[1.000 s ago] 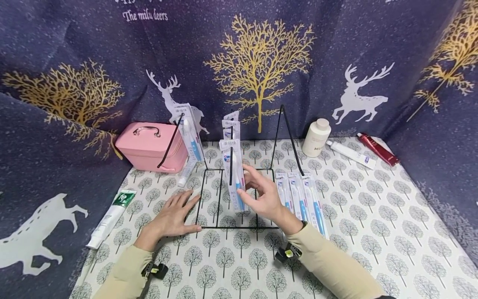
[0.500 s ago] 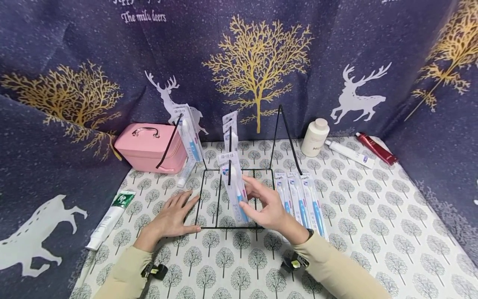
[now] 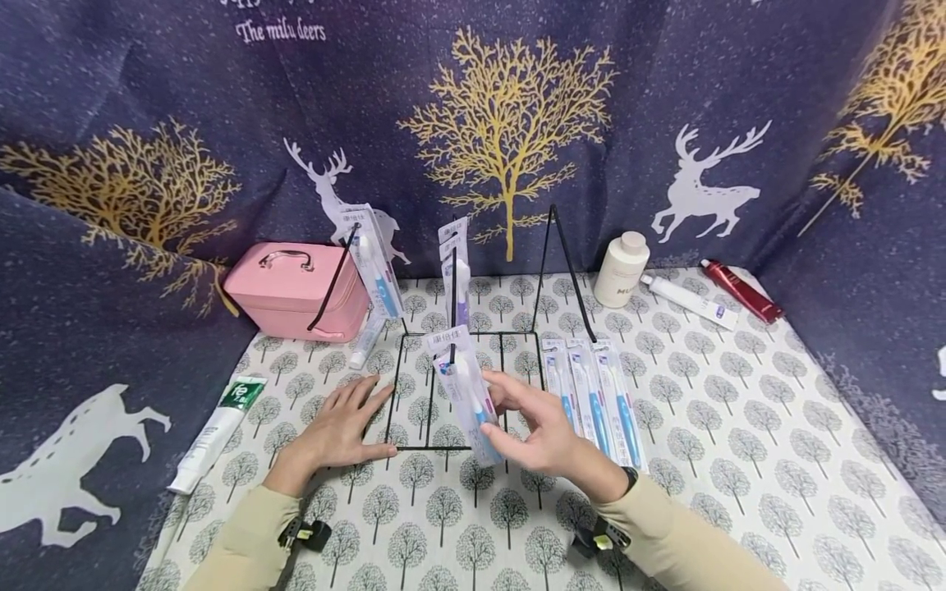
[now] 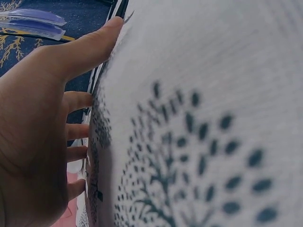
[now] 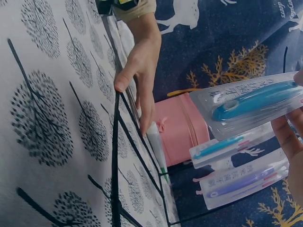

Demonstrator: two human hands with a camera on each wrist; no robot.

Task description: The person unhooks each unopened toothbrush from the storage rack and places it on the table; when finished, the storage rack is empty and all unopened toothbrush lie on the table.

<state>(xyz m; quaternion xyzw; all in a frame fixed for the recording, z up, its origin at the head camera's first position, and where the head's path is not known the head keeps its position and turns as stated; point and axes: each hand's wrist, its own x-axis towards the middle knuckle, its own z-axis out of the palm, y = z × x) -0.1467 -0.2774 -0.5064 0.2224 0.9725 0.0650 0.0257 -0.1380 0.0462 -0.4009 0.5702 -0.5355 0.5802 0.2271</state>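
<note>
The right hand (image 3: 535,423) is pinching a toothbrush pack (image 3: 473,410) with a blue brush inside, and the thumb and fingers are gripping it low on one side. The pack is leaning a bit over the front part of a black wire rack (image 3: 436,448). The tip of the middle rod (image 3: 454,287) is showing at the pack's top, but I can't tell if it is going through the hole.

The left hand (image 3: 332,427) is holding nothing. It is lying on the cloth with its fingers spread, and its thumb is touching the rack's front corner.

More packs (image 3: 462,287) are hanging farther back on the middle rod. Other packs (image 3: 375,267) are hanging on the left rod. Three packs (image 3: 591,402) are lying in a row just right of the rack.

Farther out, a pink case (image 3: 296,287) is sitting at the back left, and a green and white tube (image 3: 218,431) is lying nearer the front. At the back right, a white bottle (image 3: 622,271) is standing beside a white tube (image 3: 691,302) and a red tube (image 3: 741,291).
</note>
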